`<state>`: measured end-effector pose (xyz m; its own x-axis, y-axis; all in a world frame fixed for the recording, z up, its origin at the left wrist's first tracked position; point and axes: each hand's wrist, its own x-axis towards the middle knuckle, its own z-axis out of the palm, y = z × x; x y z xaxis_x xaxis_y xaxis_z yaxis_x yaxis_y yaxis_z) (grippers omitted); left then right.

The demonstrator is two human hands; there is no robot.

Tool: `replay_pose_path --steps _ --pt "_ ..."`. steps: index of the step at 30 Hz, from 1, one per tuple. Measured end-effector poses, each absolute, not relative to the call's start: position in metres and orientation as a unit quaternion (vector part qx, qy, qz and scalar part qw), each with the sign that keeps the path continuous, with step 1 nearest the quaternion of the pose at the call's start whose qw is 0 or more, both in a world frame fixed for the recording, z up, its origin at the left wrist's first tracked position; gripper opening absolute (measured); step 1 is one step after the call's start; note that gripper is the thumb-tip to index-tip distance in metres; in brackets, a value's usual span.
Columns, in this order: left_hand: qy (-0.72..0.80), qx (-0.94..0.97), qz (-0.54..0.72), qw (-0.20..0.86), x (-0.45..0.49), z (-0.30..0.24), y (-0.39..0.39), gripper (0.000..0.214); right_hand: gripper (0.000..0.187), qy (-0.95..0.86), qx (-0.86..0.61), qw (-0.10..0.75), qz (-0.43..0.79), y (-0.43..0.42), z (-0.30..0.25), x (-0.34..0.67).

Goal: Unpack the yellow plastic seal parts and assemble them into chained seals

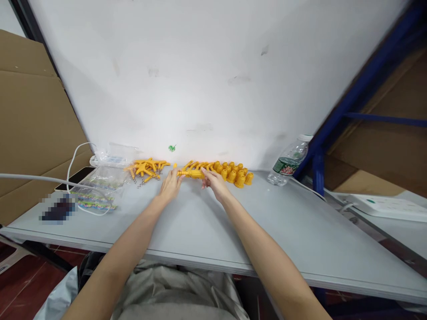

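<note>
Between my two hands lies a long yellow plastic piece [192, 174], held level just above the table. My left hand [171, 185] is closed on its left end, and the fingers of my right hand [215, 183] grip its right end. Part of the piece is hidden by the fingers. Behind it, several thin yellow plastic sticks [196, 165] lie slanted in a row. To the right of my right hand stand several yellow ribbed cup-shaped pieces [240, 179]. Left of my left hand is a pile of branching yellow pieces [146, 169] with small metal chains.
Clear plastic bags [106, 180] and a white cable [68, 171] lie at the left, near a phone [75, 178]. A water bottle [289, 162] leans at the back right. A white panel [213, 80] rises behind the table [200, 226]. Cardboard [30, 115] borders the left.
</note>
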<state>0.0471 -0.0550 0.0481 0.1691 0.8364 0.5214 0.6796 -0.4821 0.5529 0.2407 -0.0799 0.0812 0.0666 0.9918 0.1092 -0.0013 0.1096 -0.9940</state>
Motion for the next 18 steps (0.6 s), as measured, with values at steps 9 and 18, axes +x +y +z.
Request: replay_pose_path --steps 9,18 --pt "0.498 0.739 0.435 0.13 0.054 0.043 -0.056 0.05 0.048 -0.461 -0.405 0.609 0.503 -0.074 0.08 0.236" --pt "0.544 0.656 0.47 0.229 0.046 0.015 -0.026 0.047 0.043 -0.565 -0.429 0.639 0.298 -0.033 0.064 0.217"
